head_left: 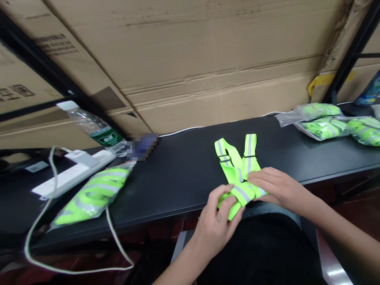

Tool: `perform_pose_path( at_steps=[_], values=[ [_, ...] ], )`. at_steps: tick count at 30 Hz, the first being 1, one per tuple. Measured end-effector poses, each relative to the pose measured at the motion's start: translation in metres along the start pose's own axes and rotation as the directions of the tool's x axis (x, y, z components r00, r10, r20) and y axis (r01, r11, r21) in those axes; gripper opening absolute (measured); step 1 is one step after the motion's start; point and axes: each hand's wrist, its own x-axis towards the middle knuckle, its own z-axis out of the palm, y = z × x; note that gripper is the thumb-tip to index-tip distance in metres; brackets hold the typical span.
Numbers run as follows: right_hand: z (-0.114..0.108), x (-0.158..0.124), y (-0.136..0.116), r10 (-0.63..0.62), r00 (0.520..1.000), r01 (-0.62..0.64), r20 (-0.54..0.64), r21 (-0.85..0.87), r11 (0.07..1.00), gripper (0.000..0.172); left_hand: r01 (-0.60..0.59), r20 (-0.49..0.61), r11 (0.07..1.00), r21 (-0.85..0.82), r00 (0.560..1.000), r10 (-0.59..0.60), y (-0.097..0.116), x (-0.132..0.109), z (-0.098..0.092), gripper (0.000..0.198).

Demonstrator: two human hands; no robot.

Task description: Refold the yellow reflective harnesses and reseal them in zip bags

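Note:
A neon yellow-green reflective harness (236, 169) with silver stripes and dark strap sliders lies at the front edge of the black table, its two loops stretching away from me. My left hand (218, 211) is closed around the folded lower end, fingers curled over the bunched straps. From the other side my right hand (274, 186) grips the same bundle, fingers lying over it and the thumb hidden. The folded part sits partly beyond the table edge, above my lap.
Bagged green straps (95, 194) lie at left beside a white power strip (74, 174), its looping cable (28, 241) and a water bottle (95, 128). More bagged straps (325, 127) lie at right. Cardboard (208, 51) stands behind the black table (175, 174).

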Motion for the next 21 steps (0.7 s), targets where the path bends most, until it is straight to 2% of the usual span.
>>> perform_pose_path(
  at_steps=[3, 5, 7, 9, 11, 14, 18, 21],
  values=[
    [-0.006, 0.010, 0.015, 0.086, 0.994, -0.097, 0.072, 0.153, 0.984, 0.035, 0.030, 0.001, 0.997, -0.074, 1.000, -0.030, -0.002, 0.019, -0.005, 0.025],
    [-0.009, 0.020, 0.029, 0.197, 0.967, -0.232, 0.160, 0.237, 0.943, 0.040, 0.141, 0.051, 0.982, -0.125, 0.989, -0.136, -0.010, 0.039, -0.009, 0.022],
    [-0.012, 0.032, 0.044, 0.296, 0.921, -0.363, 0.253, 0.282, 0.888, 0.043, 0.304, 0.157, 0.941, -0.148, 0.947, -0.281, -0.021, 0.060, -0.010, 0.014],
    [-0.013, 0.044, 0.057, 0.335, 0.888, -0.430, 0.315, 0.309, 0.849, 0.044, 0.456, 0.263, 0.872, -0.179, 0.876, -0.404, -0.034, 0.078, -0.008, 0.014],
    [-0.013, 0.054, 0.068, 0.324, 0.884, -0.432, 0.337, 0.321, 0.843, 0.046, 0.554, 0.313, 0.801, -0.227, 0.820, -0.479, -0.046, 0.089, -0.003, 0.018],
    [-0.011, 0.063, 0.075, 0.310, 0.892, -0.414, 0.330, 0.320, 0.852, 0.051, 0.599, 0.316, 0.755, -0.267, 0.794, -0.519, -0.057, 0.093, 0.005, 0.021],
    [-0.007, 0.067, 0.075, 0.277, 0.925, -0.351, 0.260, 0.306, 0.885, 0.052, 0.586, 0.294, 0.789, -0.185, 0.799, -0.524, -0.060, 0.087, 0.007, 0.023],
    [-0.002, 0.069, 0.074, 0.187, 0.968, -0.224, 0.164, 0.243, 0.944, 0.054, 0.509, 0.265, 0.848, -0.149, 0.847, -0.461, -0.058, 0.083, 0.004, 0.023]
  ],
)
